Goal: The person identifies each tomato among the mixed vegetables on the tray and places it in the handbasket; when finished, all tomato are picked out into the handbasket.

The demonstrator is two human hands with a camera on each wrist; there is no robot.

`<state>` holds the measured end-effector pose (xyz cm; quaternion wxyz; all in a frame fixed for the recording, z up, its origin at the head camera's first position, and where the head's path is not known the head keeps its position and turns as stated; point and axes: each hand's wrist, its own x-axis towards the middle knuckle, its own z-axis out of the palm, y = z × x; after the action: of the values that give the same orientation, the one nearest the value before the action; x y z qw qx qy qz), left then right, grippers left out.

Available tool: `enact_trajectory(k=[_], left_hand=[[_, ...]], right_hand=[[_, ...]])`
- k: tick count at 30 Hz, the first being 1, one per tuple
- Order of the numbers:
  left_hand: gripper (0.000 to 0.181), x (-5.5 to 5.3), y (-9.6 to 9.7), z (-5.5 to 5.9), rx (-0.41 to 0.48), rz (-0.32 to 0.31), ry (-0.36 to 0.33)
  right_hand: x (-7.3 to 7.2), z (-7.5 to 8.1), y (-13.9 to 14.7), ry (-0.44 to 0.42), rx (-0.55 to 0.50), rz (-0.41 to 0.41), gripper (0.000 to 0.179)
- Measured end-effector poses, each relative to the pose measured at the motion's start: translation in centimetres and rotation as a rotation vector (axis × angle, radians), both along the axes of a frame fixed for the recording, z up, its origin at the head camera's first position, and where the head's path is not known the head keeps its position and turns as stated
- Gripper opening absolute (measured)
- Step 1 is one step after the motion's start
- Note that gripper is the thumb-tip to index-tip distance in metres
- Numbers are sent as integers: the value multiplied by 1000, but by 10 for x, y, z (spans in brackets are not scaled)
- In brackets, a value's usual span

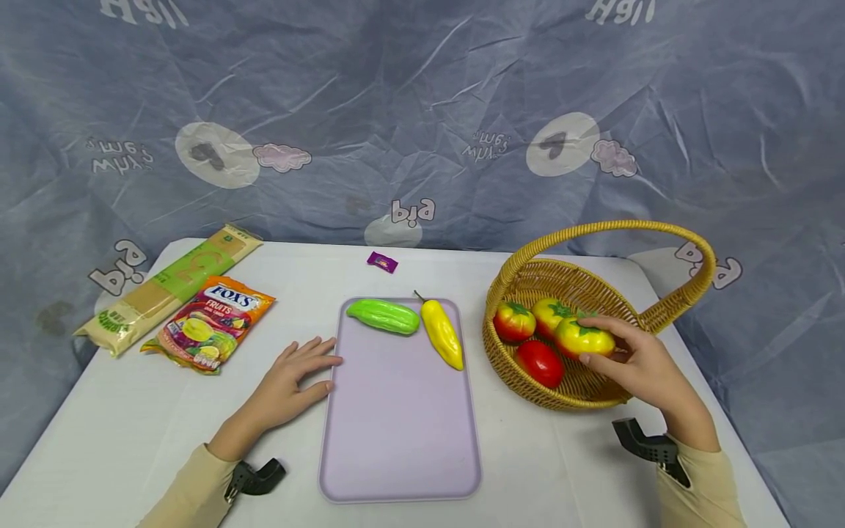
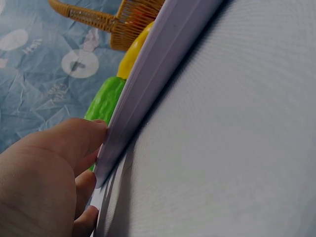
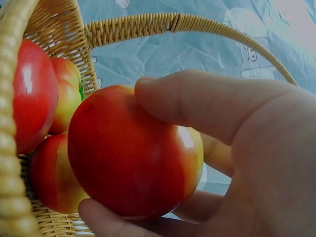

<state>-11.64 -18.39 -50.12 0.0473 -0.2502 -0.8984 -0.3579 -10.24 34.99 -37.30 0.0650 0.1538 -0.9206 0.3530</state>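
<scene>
My right hand (image 1: pixel 637 359) grips a red and yellow tomato (image 3: pixel 133 153) with a green leafy top, thumb on one side and fingers round the other. It is inside the wicker basket (image 1: pixel 528 389), where several more red and yellow tomatoes (image 1: pixel 515 321) lie close by. At the left edge of the lilac tray (image 1: pixel 403 440), my left hand (image 1: pixel 290 385) rests with fingers extended, its fingertips at the rim. On the tray's far end lie a green ridged vegetable (image 1: pixel 384 315) and a yellow pepper (image 1: pixel 442 334) with a thin stem.
A long pack of noodles (image 1: pixel 178 282) and an orange candy bag (image 1: pixel 211 323) lie at the left of the white table (image 1: pixel 528 477). Behind the tray is a small purple wrapped candy (image 1: pixel 382 262). The basket's tall handle (image 1: pixel 614 226) arches over it.
</scene>
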Motion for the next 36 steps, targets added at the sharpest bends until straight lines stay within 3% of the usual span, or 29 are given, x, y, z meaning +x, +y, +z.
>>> enact_trajectory(k=[13, 36], left_hand=[[38, 0, 0, -1, -2, 5, 7], [37, 1, 1, 2, -7, 7, -10]], right_hand=[[-6, -2, 9, -100, 111, -21, 46], [-18, -16, 5, -138, 204, -62, 47]])
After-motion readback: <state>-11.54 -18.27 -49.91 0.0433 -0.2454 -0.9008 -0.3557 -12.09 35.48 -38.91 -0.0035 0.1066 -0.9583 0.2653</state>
